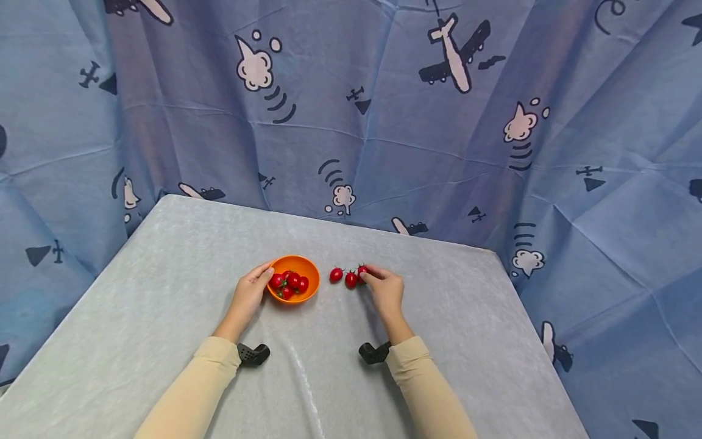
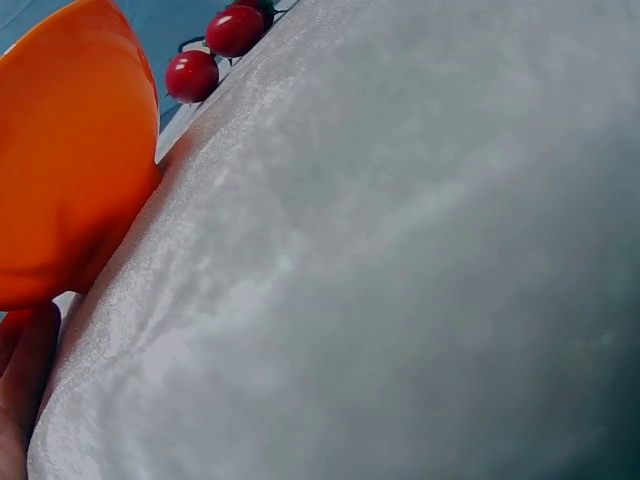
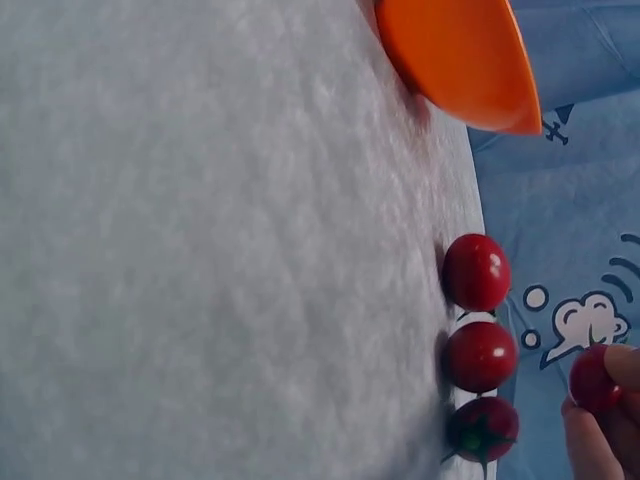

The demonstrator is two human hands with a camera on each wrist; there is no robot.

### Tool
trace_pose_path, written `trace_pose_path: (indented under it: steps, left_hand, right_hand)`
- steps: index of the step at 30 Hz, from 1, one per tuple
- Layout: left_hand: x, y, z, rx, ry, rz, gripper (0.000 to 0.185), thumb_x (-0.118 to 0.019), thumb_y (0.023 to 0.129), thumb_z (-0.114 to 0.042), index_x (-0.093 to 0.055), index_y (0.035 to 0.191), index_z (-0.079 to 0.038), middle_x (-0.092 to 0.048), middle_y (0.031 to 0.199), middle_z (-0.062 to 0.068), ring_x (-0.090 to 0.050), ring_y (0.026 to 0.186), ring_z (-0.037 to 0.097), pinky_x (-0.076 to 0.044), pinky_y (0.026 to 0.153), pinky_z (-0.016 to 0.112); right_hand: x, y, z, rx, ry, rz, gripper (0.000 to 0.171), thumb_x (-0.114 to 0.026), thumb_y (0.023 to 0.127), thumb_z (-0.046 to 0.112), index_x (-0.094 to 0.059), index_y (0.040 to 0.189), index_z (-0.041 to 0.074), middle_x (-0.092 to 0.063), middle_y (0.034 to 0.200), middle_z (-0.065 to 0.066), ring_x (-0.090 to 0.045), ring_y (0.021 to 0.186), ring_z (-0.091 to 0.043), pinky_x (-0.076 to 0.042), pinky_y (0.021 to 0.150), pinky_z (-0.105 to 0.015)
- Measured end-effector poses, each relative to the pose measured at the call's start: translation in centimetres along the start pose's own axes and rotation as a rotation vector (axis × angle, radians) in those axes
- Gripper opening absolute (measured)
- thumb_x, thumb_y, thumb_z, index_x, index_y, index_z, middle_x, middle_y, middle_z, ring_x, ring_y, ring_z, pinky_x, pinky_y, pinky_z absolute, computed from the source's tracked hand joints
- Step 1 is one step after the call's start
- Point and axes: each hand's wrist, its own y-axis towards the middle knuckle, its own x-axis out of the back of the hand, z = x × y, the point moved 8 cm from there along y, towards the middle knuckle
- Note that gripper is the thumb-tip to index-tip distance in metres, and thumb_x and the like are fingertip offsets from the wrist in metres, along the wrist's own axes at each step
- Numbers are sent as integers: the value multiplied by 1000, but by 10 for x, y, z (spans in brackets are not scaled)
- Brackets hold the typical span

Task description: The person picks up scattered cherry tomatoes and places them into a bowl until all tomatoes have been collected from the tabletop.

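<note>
An orange bowl (image 1: 311,269) stands on the table, holding several red cherry tomatoes (image 1: 294,280) with green stems. My left hand (image 1: 251,294) grips its left side, thumb at the rim and fingers against the outer wall. To the right of the bowl, my right hand (image 1: 387,294) pinches a cherry tomato (image 3: 592,378) between thumb and fingers. In the right wrist view that tomato is apart from three others lying in a row, the nearest to the bowl being a glossy red tomato (image 3: 477,273).
A whitish cloth covers the table (image 1: 164,317). Behind it hangs a blue curtain (image 1: 329,91) printed with planes and clouds. A black wrist device (image 1: 253,355) sits at the left cuff, with another black device (image 1: 375,352) at the right cuff.
</note>
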Motion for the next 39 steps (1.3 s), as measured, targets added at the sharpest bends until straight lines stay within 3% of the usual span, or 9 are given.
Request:
trace_pose_path:
  steps: [11,15,17,23,28,32,37,39]
  left_hand:
    - [0,1,2,19,-16,17,45,-53,103,-31,-56,142,-8,-51,150,9,-39,146,20,-32,122,38]
    - [0,-1,0,5,-15,18,46,-53,103,-31,-55,142,-7,-51,150,10,-39,145,20,-32,122,38]
    - [0,-2,-1,-1,-20,16,45,-53,103,-30,-55,142,-6,-51,150,10,-40,145,21,-32,122,38]
    - [-1,-3,-4,-9,-34,20,45,-54,103,-29,-55,141,-5,-51,150,12,-40,145,21,-31,123,38]
    - [0,-3,-4,-7,-21,18,46,-55,102,-31,-56,141,-6,-52,149,11,-40,145,21,-31,123,38]
    - [-1,-2,-3,-11,-10,19,46,-54,103,-31,-55,141,-6,-51,150,11,-39,146,22,-31,123,39]
    - [1,-1,-1,-6,-3,15,46,-54,103,-31,-56,141,-6,-51,150,11,-39,146,22,-31,122,39]
    - [1,-1,-2,-5,-5,16,47,-54,103,-32,-55,141,-6,-51,150,11,-39,146,22,-31,122,39]
  right_hand:
    - [-14,-6,9,-14,54,51,25,-77,85,12,-78,109,6,-75,113,-15,-70,103,-22,-60,75,-25]
    - [-19,-9,13,5,48,57,24,-78,82,10,-78,105,4,-76,108,-16,-70,96,-17,-57,68,-19]
    - [-21,-10,16,22,42,58,23,-79,81,9,-79,103,3,-76,105,-16,-69,91,-14,-57,68,-22]
    - [-29,-14,20,32,57,86,22,-79,81,8,-79,103,5,-77,101,-16,-66,73,-5,-61,79,-47]
    - [-32,-15,23,38,35,93,23,-79,81,10,-80,103,6,-77,102,-14,-67,73,-3,-61,73,-34]
    - [-34,-16,26,40,42,103,23,-79,81,10,-79,103,5,-77,102,-15,-70,76,-10,-61,72,-33]
    - [-39,-17,28,13,72,126,24,-79,82,10,-79,105,5,-76,104,-16,-70,83,-32,-62,74,-38]
    - [-42,-17,28,8,74,132,24,-79,82,11,-79,105,5,-76,104,-16,-69,81,-31,-61,71,-34]
